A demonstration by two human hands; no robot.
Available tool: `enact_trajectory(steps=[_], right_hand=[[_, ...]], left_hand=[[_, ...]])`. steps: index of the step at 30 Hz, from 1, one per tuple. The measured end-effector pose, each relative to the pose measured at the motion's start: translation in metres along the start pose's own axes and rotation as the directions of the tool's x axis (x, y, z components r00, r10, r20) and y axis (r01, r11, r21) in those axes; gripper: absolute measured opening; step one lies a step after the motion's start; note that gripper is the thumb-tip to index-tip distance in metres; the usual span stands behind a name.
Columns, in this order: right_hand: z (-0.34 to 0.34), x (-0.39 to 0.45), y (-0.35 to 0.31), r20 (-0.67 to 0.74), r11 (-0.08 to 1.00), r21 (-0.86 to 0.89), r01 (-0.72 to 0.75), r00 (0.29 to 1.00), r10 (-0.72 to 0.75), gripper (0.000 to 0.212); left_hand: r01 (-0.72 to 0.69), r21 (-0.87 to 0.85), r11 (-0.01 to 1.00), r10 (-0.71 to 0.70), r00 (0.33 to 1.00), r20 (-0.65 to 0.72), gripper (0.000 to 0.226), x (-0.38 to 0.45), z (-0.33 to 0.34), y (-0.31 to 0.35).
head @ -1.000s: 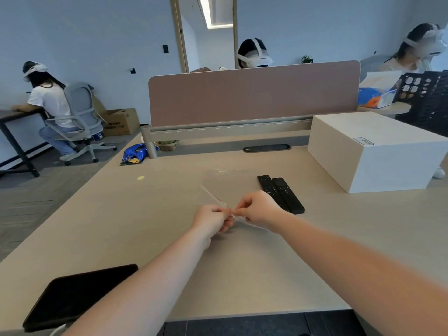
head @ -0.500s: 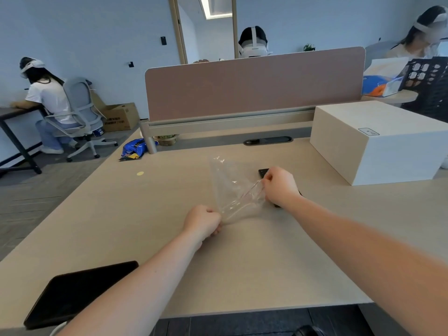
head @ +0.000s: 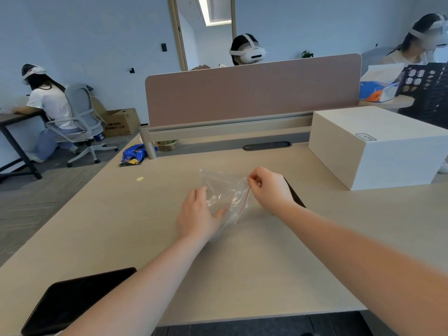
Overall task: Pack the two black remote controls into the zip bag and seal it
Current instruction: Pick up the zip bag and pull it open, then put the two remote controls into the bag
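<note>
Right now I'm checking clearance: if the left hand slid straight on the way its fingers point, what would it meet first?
The zip bag: the left hand already lies at its near edge, fingers pointing into it.

The big, pale wooden table [head: 254,270] held a see-through plastic zip bag [head: 226,194] near its middle. A black remote control [head: 294,194] lay just beside the bag, mostly hidden. A large white box [head: 378,151] sat at the right. A flat black tablet [head: 72,299] lay at the near left corner
</note>
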State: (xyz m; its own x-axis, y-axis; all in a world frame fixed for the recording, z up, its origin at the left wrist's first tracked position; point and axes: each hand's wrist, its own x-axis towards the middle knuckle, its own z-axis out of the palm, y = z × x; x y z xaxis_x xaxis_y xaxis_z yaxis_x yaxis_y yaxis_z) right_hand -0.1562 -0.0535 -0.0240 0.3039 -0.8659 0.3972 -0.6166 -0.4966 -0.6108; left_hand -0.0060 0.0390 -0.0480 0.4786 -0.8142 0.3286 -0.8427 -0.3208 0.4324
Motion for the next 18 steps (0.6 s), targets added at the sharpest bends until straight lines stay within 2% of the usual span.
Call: enact_trajectory(steps=[2, 6, 7, 9, 12, 16, 18], right_hand=[[0.001, 0.0, -0.001, -0.01, 1.0, 0.005, 0.012, 1.0, -0.012, 0.017], [0.0, 0.001, 0.0, -0.033, 0.999, 0.04, 0.0, 0.999, 0.001, 0.017], [0.0, 0.0, -0.001, -0.034, 0.998, 0.057, -0.015, 0.999, 0.017, 0.018], [0.0, -0.002, -0.004, 0.008, 0.995, 0.075, -0.062, 0.998, 0.062, 0.032], [0.006, -0.008, -0.008, 0.12, 0.996, 0.01, -0.084, 0.989, 0.082, 0.059], [0.016, -0.012, 0.0, 0.138, 0.993, -0.079, -0.089, 0.985, 0.099, 0.052], [0.014, -0.011, 0.008, 0.111, 0.987, -0.158, -0.037, 0.992, 0.055, 0.055]], left_hand=[[-0.077, 0.011, 0.997, 0.078, 0.995, -0.057, 0.054, 0.005, -0.001, 0.004], [-0.141, 0.056, 0.988, 0.144, 0.989, -0.044, 0.021, 0.016, -0.003, 0.009], [-0.152, 0.046, 0.987, 0.154, 0.987, -0.05, 0.019, 0.019, -0.003, 0.01], [-0.155, -0.022, 0.988, 0.153, 0.985, -0.078, 0.022, 0.024, -0.003, 0.013], [-0.161, -0.124, 0.979, 0.146, 0.982, -0.121, 0.023, 0.027, 0.0, 0.016], [-0.167, -0.169, 0.971, 0.144, 0.98, -0.139, 0.021, 0.026, 0.003, 0.016], [-0.158, -0.179, 0.971, 0.13, 0.979, -0.158, 0.023, 0.027, 0.001, 0.011]])
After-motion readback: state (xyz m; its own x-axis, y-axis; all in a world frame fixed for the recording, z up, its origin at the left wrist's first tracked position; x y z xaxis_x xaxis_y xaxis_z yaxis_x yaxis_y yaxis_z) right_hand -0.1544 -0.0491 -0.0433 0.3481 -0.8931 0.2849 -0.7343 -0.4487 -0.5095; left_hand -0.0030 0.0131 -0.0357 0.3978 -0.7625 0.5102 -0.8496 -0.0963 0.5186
